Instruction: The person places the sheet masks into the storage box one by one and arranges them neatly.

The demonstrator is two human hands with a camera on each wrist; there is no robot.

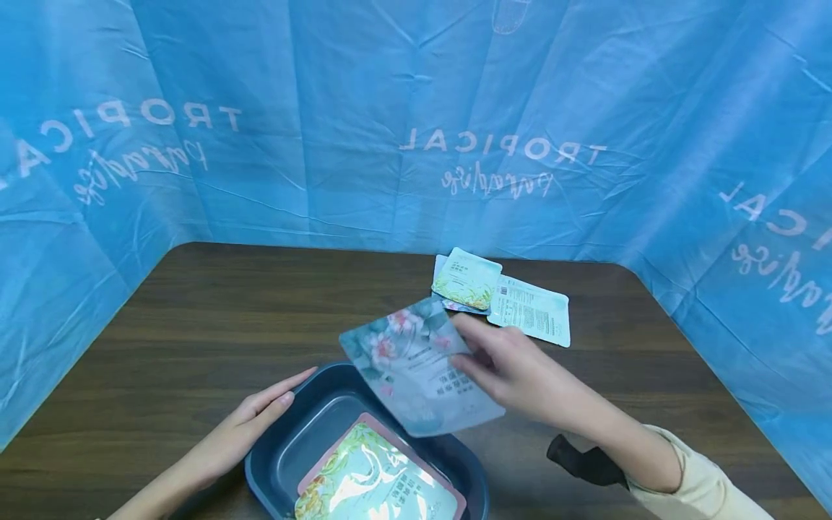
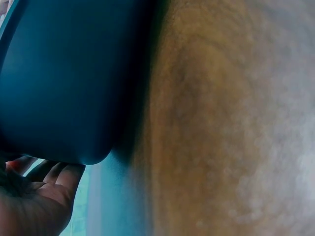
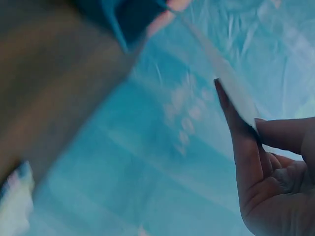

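Flowery packet (image 1: 409,368) is up in the right hand (image 1: 510,361), tilted over the far edge of the dark blue tub (image 1: 312,433). It is soft blue, with pink flowers at one end and rows of writing at the other. The right hand is clamped on the packet, with the thumb on one side and the fingers on the other, as the right wrist view shows. I cannot tell if the packet touches the tub. The left hand (image 1: 250,426) is by the left side of the tub, with its fingers out long and touching the rim. Inside the tub lies a shiny green packet (image 1: 370,477), and a pink edge (image 1: 448,487) peeks out around it. The tub sits on the brown wood bench (image 1: 260,318), close to the person. Near the back of the bench is a little pile. A pale green packet (image 1: 468,278) is on top, with some blue and pink peeking out below. Right next to it is a packet with small writing (image 1: 533,310). Blue cloth (image 1: 351,144) with white words hangs behind. The right arm has a black band (image 1: 585,462) and a cream sleeve (image 1: 695,477).
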